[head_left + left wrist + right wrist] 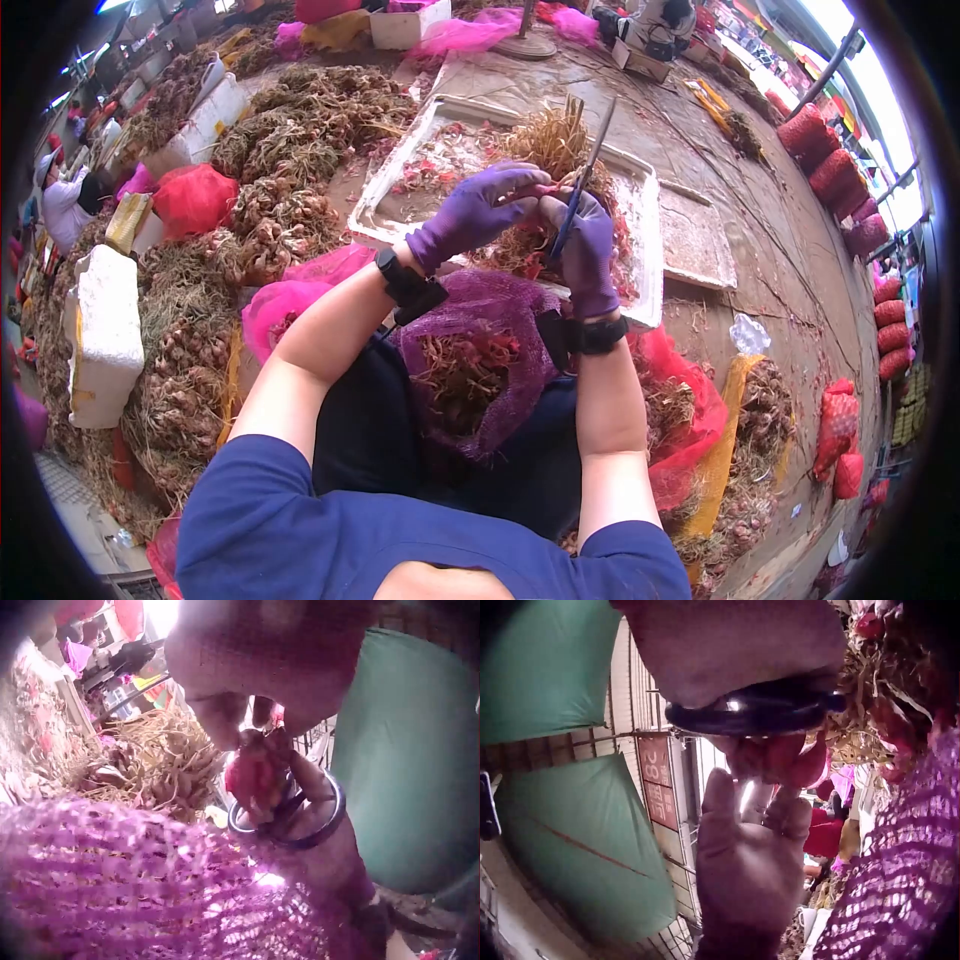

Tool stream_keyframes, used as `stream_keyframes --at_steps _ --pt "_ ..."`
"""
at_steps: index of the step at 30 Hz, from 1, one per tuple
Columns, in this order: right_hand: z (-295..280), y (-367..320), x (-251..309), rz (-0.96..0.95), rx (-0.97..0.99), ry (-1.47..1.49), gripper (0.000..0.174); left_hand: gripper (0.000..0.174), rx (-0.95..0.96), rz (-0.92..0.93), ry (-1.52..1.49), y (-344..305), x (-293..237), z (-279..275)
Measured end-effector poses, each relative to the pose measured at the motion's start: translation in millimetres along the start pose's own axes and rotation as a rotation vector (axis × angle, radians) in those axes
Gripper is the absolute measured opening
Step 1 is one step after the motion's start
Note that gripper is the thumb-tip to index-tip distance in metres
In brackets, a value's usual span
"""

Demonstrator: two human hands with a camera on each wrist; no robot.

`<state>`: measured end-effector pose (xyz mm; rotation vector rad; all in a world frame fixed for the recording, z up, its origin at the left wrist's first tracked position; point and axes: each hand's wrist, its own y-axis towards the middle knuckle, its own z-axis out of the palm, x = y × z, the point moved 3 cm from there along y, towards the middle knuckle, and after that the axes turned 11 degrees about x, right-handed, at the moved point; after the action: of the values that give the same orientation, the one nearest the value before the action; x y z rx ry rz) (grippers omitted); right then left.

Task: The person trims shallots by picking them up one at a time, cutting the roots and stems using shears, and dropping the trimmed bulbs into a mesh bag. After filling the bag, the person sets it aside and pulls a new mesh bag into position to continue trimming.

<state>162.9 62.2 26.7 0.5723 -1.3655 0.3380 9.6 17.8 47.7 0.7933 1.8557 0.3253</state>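
Both hands wear purple gloves and meet over a white foam tray (365, 222). My left hand (485, 212) pinches a reddish shallot (251, 780) between thumb and fingers. My right hand (590, 255) grips scissors (566, 228) by their dark blue loop handles, seen close up in the right wrist view as a dark loop handle (757, 712). The blades point up and away, right beside the shallot. A bundle of dry stalks (545, 142) lies in the tray beyond the hands. Below the wrists, a purple mesh bag (505, 290) on the lap holds reddish and straw-coloured bits.
Heaps of shallots with dry tops (310, 120) spread on the left. A white foam box (107, 340) stands at far left. Red mesh (690, 400) and pink mesh (275, 310) flank the lap. Filled red sacks (820, 155) line the right side. Another person (65, 200) is at far left.
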Motion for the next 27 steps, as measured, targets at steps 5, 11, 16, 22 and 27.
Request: stream_keyframes --at_steps 5,11,16,22,27 --pt "12.7 -3.6 3.0 -0.035 -0.059 0.206 0.012 0.033 0.078 -0.269 -0.461 -3.4 18.3 1.8" --pt "10.8 -7.2 12.1 0.004 -0.068 0.269 0.011 0.032 -0.022 -0.232 -0.540 0.3 15.1 11.6" --pt "-5.9 5.6 -12.6 -0.222 -0.002 0.349 0.010 0.032 0.030 -0.087 -0.570 2.5 7.7 7.7" --pt "9.9 -10.9 21.9 -0.074 -0.044 0.200 0.012 0.026 0.017 -0.193 -0.518 2.2 16.2 6.9" --pt "9.6 -5.6 14.5 -0.207 -0.049 0.115 0.015 0.027 0.045 -0.379 -0.514 1.5 -4.9 -8.1"
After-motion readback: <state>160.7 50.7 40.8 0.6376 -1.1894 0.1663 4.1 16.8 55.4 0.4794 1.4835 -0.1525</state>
